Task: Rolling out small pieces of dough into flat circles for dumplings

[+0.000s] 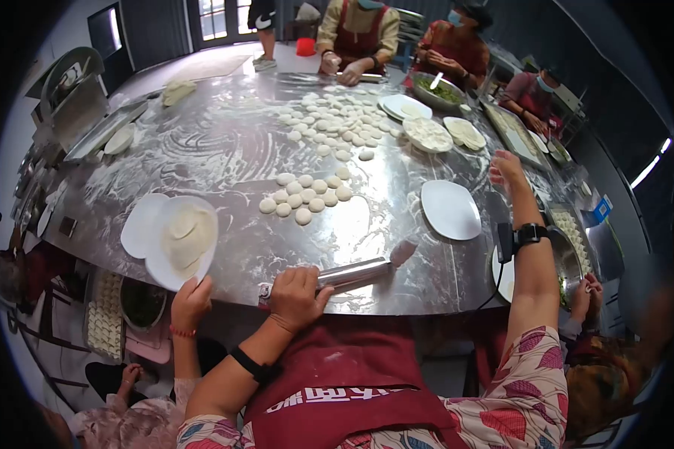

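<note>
My left hand [298, 298] is wrapped over the left part of a steel rolling pin [356, 274], which lies near the table's front edge. My right hand [508, 169] is stretched out over the right side of the table, its fingers apart and holding nothing. Below and left of it lies a bare white square plate [451, 210]. Round pieces of dough [307, 191] sit in a cluster beyond the rolling pin. To the left, a co-worker's hand [192, 302] with a red bracelet holds a white plate [165, 258] bearing thin dough wrappers [191, 236].
The steel table [232, 168] is dusted with flour. Many dough pieces [341, 120] lie farther back. Plates of wrappers [427, 135], a bowl of green filling [438, 91] and a tray [515, 133] stand at the right. Several co-workers surround the table.
</note>
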Motion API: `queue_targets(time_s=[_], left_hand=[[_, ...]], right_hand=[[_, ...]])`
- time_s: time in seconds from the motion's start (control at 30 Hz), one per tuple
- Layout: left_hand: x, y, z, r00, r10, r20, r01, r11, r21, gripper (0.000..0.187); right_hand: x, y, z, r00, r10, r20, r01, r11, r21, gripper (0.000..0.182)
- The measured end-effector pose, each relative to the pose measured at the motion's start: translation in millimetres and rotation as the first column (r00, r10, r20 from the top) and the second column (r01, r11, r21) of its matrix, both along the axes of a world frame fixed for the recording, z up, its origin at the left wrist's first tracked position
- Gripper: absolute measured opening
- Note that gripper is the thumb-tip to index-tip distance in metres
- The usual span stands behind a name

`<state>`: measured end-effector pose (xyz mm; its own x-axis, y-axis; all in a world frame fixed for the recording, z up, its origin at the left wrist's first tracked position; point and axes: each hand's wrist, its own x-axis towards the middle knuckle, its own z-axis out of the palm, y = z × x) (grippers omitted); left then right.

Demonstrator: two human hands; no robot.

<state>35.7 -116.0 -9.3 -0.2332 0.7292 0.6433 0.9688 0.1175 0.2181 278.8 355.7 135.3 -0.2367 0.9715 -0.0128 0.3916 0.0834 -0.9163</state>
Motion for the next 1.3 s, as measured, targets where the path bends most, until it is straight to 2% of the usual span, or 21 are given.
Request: queue_targets(time_s=[0.1,0.17,0.2,0.27,0.33,0.4,0.5,0.57,0.67,0.73,0.8,0.83,0.87,0.93,0.97,1.0,1.07,1.1,1.17,1.27,1.3], left_hand=[[-1,-1,-1,1.0,-0.008,-0.001,0.008,1.0,0.004,0.038],[-2,-1,-2,0.999,-0.036,0.017,0.036,0.999,-0.03,0.038],[-4,-3,-2,0.999,-0.033,0.025,0.034,0.998,-0.052,0.038],[-5,-4,-3,0.997,-0.049,0.052,0.049,0.999,-0.005,0.038],[-6,-4,-6,0.997,-0.05,0.058,0.051,0.999,-0.006,0.038],[-7,-5,-8,0.994,-0.077,0.071,0.074,0.996,0.046,0.038],[-7,-9,-9,0.993,-0.06,0.103,0.056,0.998,0.039,0.039],[-6,-10,-7,0.994,-0.053,0.094,0.049,0.998,0.043,0.039],[-5,-9,-5,0.999,-0.024,0.036,0.02,0.996,0.086,0.038],[-5,-10,-4,0.998,-0.027,0.05,0.024,0.998,0.052,0.038],[-4,-11,-5,0.997,-0.032,0.068,0.029,0.999,0.032,0.038],[-4,-11,-5,0.997,-0.034,0.072,0.032,0.999,0.028,0.038],[-4,-11,-5,0.996,-0.036,0.077,0.034,0.999,0.025,0.037],[-7,-12,-7,0.992,-0.066,0.103,0.061,0.997,0.054,0.037],[-7,-9,-8,0.988,-0.099,0.117,0.09,0.993,0.074,0.037],[-7,-7,-9,0.986,-0.088,0.139,0.08,0.995,0.064,0.037],[-6,-3,-14,0.986,-0.095,0.134,0.084,0.993,0.084,0.036],[-5,-3,-8,0.983,-0.091,0.159,0.087,0.996,0.03,0.037],[-3,-5,0,0.988,-0.035,0.147,0.045,0.997,-0.066,0.039],[-11,-5,15,0.989,-0.025,0.143,0.06,0.968,-0.245,0.034],[-22,0,18,0.973,0.025,0.229,0.033,0.968,-0.248,0.032]], right_hand=[[-5,-5,-4,1.0,-0.018,0.026,0.018,1.0,0.0,0.054],[0,0,-21,0.997,0.045,-0.056,-0.043,0.998,0.037,0.056],[-1,5,-26,0.998,0.011,-0.055,-0.012,1.0,-0.001,0.057],[6,9,-36,0.993,0.093,-0.074,-0.094,0.995,-0.015,0.058],[21,3,-48,0.947,0.274,-0.167,-0.269,0.962,0.051,0.062],[23,-30,-45,0.909,0.388,-0.153,-0.381,0.922,0.073,0.058],[7,-65,-50,0.903,0.402,-0.155,-0.403,0.915,0.025,0.053],[4,-30,-77,0.913,0.368,-0.177,-0.386,0.919,-0.083,0.047],[-15,-93,-80,0.913,0.363,-0.187,-0.386,0.916,-0.109,0.045],[-21,-129,-84,0.862,0.456,-0.22,-0.487,0.866,-0.113,0.039],[-29,-170,-82,0.849,0.444,-0.285,-0.495,0.857,-0.139,0.037],[-30,-183,-89,0.801,0.474,-0.366,-0.54,0.835,-0.101,0.04],[-29,-193,-93,0.74,0.567,-0.361,-0.616,0.787,-0.026,0.05],[-34,-214,-103,0.643,0.633,-0.432,-0.672,0.736,0.077,0.06],[-34,-215,-111,0.645,0.618,-0.449,-0.656,0.749,0.089,0.068],[-33,-219,-116,0.625,0.655,-0.424,-0.665,0.732,0.151,0.067],[-36,-240,-105,0.664,0.668,-0.337,-0.661,0.734,0.153,0.058],[-43,-252,-93,0.706,0.702,-0.097,-0.645,0.693,0.322,0.047],[-60,-272,-81,0.728,0.661,-0.182,-0.643,0.751,0.153,0.033],[-67,-267,-104,0.763,0.625,-0.166,-0.579,0.775,0.255,0.018],[-69,-267,-107,0.76,0.617,-0.205,-0.565,0.783,0.26,0.016]])
